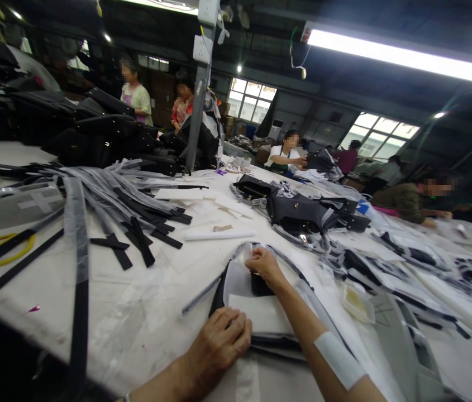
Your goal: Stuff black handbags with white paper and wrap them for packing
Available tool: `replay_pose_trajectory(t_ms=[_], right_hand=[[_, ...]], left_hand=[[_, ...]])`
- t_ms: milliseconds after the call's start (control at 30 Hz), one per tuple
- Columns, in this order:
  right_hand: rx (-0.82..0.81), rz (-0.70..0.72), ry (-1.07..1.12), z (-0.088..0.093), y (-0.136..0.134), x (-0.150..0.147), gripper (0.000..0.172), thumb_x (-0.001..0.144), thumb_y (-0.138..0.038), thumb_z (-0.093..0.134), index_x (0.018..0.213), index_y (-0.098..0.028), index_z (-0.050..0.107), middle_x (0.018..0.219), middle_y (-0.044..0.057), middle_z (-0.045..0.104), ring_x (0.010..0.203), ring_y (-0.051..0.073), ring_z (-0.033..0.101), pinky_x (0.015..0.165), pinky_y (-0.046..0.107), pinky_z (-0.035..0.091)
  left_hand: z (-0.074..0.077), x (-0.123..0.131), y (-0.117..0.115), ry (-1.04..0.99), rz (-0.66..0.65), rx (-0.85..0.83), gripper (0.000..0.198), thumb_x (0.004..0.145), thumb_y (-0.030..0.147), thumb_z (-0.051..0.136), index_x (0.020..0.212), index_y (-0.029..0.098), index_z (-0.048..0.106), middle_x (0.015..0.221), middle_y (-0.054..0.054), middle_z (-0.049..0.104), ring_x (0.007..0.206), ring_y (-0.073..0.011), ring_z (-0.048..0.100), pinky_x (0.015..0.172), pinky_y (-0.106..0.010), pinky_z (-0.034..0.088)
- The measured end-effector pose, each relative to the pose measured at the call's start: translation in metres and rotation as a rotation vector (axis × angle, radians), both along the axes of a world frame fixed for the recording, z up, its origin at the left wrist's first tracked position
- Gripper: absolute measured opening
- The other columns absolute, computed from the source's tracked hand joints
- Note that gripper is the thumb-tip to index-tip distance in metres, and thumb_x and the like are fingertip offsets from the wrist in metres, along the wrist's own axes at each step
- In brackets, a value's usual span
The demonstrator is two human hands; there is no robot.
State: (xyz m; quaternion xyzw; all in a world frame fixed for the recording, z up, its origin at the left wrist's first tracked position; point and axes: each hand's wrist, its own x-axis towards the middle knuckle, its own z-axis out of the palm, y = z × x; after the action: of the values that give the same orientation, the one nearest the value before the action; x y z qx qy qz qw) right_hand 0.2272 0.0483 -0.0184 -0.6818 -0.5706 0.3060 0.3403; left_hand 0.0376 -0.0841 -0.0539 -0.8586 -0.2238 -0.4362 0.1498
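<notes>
In front of me on the table lies a dark bag (216, 298) with grey-white wrapping over its face and a strap looped at its far side. A white rectangular sheet (261, 314) rests across it. My left hand (221, 346), its fingers bent and close together, grips the bag's near left edge beside that sheet. Higher up, my right hand (266, 269) is closed in a pinch at the far end of the bag, on what looks like a strip of clear plastic film (248, 252). The fingertips partly hide it.
Plastic-wrapped black straps (79, 251) spread over the left of the table, by a yellow loop (30, 244). Dark bags (298, 212) lie beyond, and more are piled at back left. A metal post (199, 111) rises behind. A plastic tub (357, 302) sits right. Several people work farther off.
</notes>
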Motion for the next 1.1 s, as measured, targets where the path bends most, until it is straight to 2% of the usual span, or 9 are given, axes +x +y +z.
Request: replay_pose_trajectory(t_ms=[167,400,500,600,667,767,833,900,1100], right_hand=[[0.179,-0.071,0.133,0.01,-0.008,-0.008,0.029,0.058,-0.024,0.066,0.086,-0.018,0.066,0.061,-0.003,0.065,0.057,0.017,0.061,0.058,0.027,0.049],[0.392,-0.093,0.203,0.034,-0.014,-0.022,0.028,0.068,-0.045,0.069,0.079,-0.019,0.069,0.068,0.0,0.068,0.064,0.018,0.061,0.061,0.029,0.048],[0.43,-0.017,0.196,0.042,-0.034,-0.024,0.028,0.073,-0.047,0.07,0.077,-0.02,0.072,0.071,0.001,0.07,0.068,0.019,0.063,0.067,0.03,0.05],[0.439,0.06,0.172,0.038,-0.068,-0.016,0.022,0.075,-0.044,0.073,0.077,-0.021,0.074,0.075,0.002,0.073,0.072,0.02,0.066,0.071,0.031,0.052],[0.434,0.188,0.069,0.029,-0.092,-0.007,0.015,0.078,-0.038,0.073,0.08,-0.023,0.075,0.079,0.002,0.075,0.076,0.021,0.069,0.074,0.032,0.053],[0.433,0.454,-0.205,0.015,-0.119,0.004,0.01,0.088,-0.028,0.065,0.087,-0.027,0.076,0.09,0.002,0.078,0.088,0.022,0.071,0.091,0.038,0.052],[0.443,0.53,-0.336,0.008,-0.128,0.006,0.014,0.092,-0.024,0.061,0.092,-0.027,0.074,0.095,0.002,0.078,0.093,0.021,0.072,0.1,0.042,0.048],[0.487,0.548,-0.391,0.005,-0.133,0.005,0.017,0.094,-0.021,0.057,0.096,-0.026,0.073,0.099,0.003,0.078,0.095,0.021,0.072,0.103,0.043,0.047],[0.655,0.641,-0.411,0.012,-0.145,-0.001,0.024,0.097,-0.019,0.051,0.112,-0.025,0.068,0.106,0.006,0.076,0.101,0.019,0.07,0.104,0.042,0.046]], left_hand=[[-0.004,-0.002,0.002,0.032,-0.03,0.001,0.026,0.102,0.012,0.04,0.115,0.01,0.063,0.106,-0.01,0.068,0.101,-0.0202,0.062,0.091,-0.036,0.054],[-0.006,-0.002,0.002,0.042,-0.025,0.016,0.027,0.102,0.012,0.038,0.115,0.012,0.063,0.105,-0.01,0.068,0.1,-0.0198,0.063,0.09,-0.036,0.054],[-0.004,-0.003,0.002,0.038,-0.048,-0.018,0.028,0.102,0.012,0.038,0.117,0.011,0.061,0.105,-0.011,0.067,0.1,-0.02,0.063,0.09,-0.036,0.055],[-0.003,-0.005,0.001,0.056,-0.071,-0.063,0.027,0.102,0.012,0.04,0.12,0.01,0.06,0.107,-0.011,0.067,0.102,-0.0205,0.063,0.092,-0.037,0.055],[-0.004,-0.005,0.001,0.067,-0.077,-0.09,0.026,0.101,0.012,0.042,0.121,0.01,0.06,0.108,-0.012,0.067,0.103,-0.0209,0.063,0.093,-0.037,0.055],[-0.006,-0.004,0.0,0.065,-0.072,-0.124,0.026,0.1,0.012,0.044,0.122,0.01,0.058,0.108,-0.012,0.067,0.102,-0.0216,0.063,0.092,-0.038,0.056],[-0.007,-0.004,-0.002,0.039,-0.058,-0.142,0.027,0.1,0.011,0.042,0.123,0.009,0.056,0.107,-0.013,0.067,0.101,-0.0219,0.064,0.093,-0.039,0.056],[-0.008,-0.005,-0.003,-0.02,-0.043,-0.163,0.032,0.098,0.007,0.039,0.127,0.008,0.053,0.11,-0.015,0.067,0.104,-0.022,0.064,0.093,-0.038,0.056],[-0.01,-0.01,-0.002,-0.02,-0.039,-0.261,0.065,0.086,-0.001,0.04,0.149,0.01,0.029,0.145,-0.019,0.048,0.128,-0.0241,0.053,0.1,-0.036,0.053]])
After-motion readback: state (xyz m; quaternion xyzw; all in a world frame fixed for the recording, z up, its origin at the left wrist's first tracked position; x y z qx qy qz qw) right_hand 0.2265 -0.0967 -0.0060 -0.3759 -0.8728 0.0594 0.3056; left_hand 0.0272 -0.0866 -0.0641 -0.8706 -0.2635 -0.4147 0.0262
